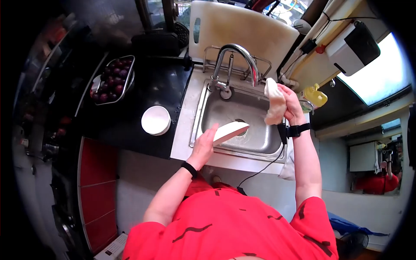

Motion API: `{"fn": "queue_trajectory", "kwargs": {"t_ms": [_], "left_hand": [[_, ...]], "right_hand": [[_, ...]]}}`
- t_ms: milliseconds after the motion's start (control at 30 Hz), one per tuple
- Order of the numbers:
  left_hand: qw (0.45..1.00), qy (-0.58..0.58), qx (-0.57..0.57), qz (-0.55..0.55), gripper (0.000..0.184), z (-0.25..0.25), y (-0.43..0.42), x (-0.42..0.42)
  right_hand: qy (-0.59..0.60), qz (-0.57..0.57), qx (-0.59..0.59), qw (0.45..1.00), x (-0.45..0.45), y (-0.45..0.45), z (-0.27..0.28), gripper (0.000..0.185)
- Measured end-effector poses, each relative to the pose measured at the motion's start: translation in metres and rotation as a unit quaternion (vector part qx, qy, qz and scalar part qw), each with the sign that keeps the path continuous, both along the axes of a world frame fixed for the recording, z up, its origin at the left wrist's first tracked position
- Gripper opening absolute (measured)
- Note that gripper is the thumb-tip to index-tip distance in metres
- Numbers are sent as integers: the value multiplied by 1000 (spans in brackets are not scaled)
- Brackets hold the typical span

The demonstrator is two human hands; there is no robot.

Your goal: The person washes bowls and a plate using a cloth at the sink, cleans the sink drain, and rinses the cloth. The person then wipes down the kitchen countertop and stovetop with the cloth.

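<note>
My left hand point(203, 147) grips a white dish point(229, 132), held tilted on its edge above the front of the steel sink point(216, 110). From this angle I cannot tell whether the dish is a bowl or a plate. A bunched white cloth point(275, 104) hangs from my right hand point(293, 105), whose fingers are closed on it over the sink's right side. Cloth and dish are apart. Behind them, the curved chrome faucet point(236, 47) rises at the sink's back edge. Whether water runs from it cannot be made out.
White round dishes point(156, 120) sit on the black counter point(147, 86) left of the sink. Farther back is a container of dark red fruit point(113, 80). A large cutting board point(242, 30) leans behind the faucet. A yellow bottle point(314, 97) stands at the right, and a black cord point(264, 167) crosses the front edge.
</note>
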State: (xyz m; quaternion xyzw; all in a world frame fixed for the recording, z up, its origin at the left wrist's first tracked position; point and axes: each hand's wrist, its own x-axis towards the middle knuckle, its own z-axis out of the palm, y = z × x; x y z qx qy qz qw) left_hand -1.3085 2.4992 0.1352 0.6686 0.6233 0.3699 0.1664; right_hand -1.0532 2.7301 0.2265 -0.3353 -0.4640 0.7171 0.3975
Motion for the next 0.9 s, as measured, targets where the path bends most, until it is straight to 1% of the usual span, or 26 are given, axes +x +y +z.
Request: {"fn": "queue_trajectory", "kwargs": {"t_ms": [33,133,167,200,267,300,333,400,433,533,667,700,733,800,833,867,900], "left_hand": [[1000,0,5,-1,63,0,0,1],[999,35,-4,3,64,2,0,3],[998,58,14,8,66,1,1,4],[998,59,13,9,66,4,0,4],[996,88,27,-1,66,10,1,5],[995,101,27,-3,67,13,1,5],[995,101,28,-2,67,14,-1,6],[995,100,23,-1,64,17,-3,6],[995,102,23,0,64,17,-5,7],[995,100,19,14,65,20,-14,9],[995,90,4,32,66,28,-26,14],[996,84,11,37,65,30,-28,15],[996,78,18,42,65,31,-31,16],[995,77,35,53,64,33,-34,18],[994,92,31,55,67,35,-37,19],[992,108,27,57,70,38,-38,19],[992,106,32,63,69,39,-39,21]], "right_hand": [[-36,2,5,999,-2,-3,5,26],[-64,8,140,988,-15,-14,18,28],[-121,2,194,974,-18,-16,23,24],[-120,3,193,974,-20,-20,30,24],[-222,-14,332,917,-25,-23,43,19],[-218,-46,386,895,-30,-27,53,14],[-251,-70,450,854,-34,-31,68,12],[-266,-78,554,785,-43,-31,95,11],[-239,-79,595,763,-48,-27,104,10],[-215,-63,625,747,-64,-19,130,9],[-142,-51,560,814,-93,-9,162,5],[-106,-52,564,817,-100,-3,170,6],[-94,-60,513,851,-105,-5,179,9],[-117,-74,494,858,-115,15,189,12],[-121,-80,488,861,-120,38,183,18],[-116,-74,491,860,-125,61,173,18],[-217,-105,486,840,-129,84,158,21]]}}
